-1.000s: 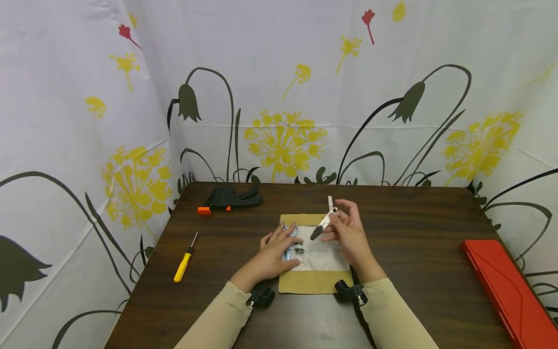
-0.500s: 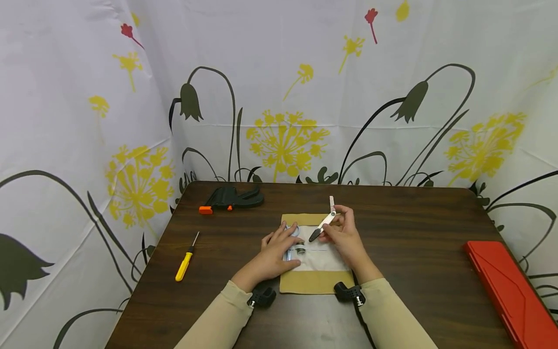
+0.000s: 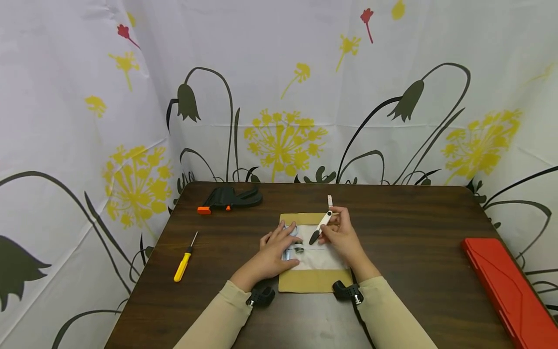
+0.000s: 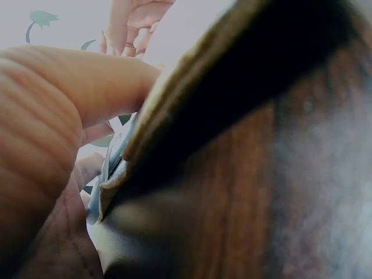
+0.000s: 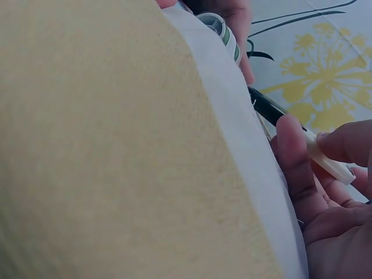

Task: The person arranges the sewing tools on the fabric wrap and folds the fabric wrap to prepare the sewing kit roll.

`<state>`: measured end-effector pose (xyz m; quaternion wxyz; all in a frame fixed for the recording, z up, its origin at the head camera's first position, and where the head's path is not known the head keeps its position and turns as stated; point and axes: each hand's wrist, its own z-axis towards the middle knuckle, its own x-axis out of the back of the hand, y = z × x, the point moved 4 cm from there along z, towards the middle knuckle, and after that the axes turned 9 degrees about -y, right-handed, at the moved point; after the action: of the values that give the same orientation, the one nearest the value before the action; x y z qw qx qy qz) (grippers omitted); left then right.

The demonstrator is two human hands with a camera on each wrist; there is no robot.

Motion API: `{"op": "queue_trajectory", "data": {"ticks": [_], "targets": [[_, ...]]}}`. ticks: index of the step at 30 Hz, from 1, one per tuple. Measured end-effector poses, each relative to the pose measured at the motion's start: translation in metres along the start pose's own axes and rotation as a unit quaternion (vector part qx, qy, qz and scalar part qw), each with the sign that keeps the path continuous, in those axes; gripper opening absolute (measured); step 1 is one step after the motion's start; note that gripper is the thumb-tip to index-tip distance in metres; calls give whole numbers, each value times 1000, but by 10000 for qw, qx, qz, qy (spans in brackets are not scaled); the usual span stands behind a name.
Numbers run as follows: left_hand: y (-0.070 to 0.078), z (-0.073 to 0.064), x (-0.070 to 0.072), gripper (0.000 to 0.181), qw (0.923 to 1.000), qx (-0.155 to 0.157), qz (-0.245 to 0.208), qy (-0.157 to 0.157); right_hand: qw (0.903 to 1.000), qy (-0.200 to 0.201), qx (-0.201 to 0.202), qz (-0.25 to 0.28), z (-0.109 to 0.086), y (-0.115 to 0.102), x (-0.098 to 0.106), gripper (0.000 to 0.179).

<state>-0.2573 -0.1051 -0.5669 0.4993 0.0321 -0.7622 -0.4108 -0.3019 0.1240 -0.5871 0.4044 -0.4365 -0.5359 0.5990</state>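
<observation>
My left hand (image 3: 275, 251) lies with fingers spread on the left part of a tan-bordered white cloth piece (image 3: 320, 281). The left wrist view has its thumb (image 4: 110, 81) on the cloth's edge. Between its index finger and thumb, a small greyish cylinder like a thread spool (image 3: 299, 247) rests on the white panel; the right wrist view shows the spool (image 5: 216, 26) more closely. Over the cloth's right side, my right hand (image 3: 345, 240) pinches a slim white hinged tool (image 3: 324, 221) with a dark tip pointing down-left. The tool's exact kind cannot be told.
A black bar clamp with orange pads (image 3: 231, 198) lies at the back left of the dark wooden table (image 3: 414, 261). Nearer on the left is a yellow-handled screwdriver (image 3: 184, 261). A red case (image 3: 510, 286) stands along the right edge. A flowered curtain (image 3: 279, 87) hangs behind.
My right hand has shifted slightly toward the left and down with the white tool, whose dark tip is now lower. The left hand stays in place on the cloth.
</observation>
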Motion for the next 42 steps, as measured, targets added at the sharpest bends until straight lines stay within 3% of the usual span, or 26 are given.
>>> {"op": "queue_trajectory", "data": {"ticks": [15, 28, 42], "targets": [[0, -1, 0, 54, 10000, -25, 36, 11, 9982, -254, -246, -482, -1, -4, -5, 65], [1, -1, 0, 54, 9999, 52, 86, -18, 9983, -292, -384, -329, -1, -3, -3, 61], [1, -2, 1, 58, 9998, -143, 91, -143, 9979, -141, -548, -312, 0, -1, -3, 60]]}}
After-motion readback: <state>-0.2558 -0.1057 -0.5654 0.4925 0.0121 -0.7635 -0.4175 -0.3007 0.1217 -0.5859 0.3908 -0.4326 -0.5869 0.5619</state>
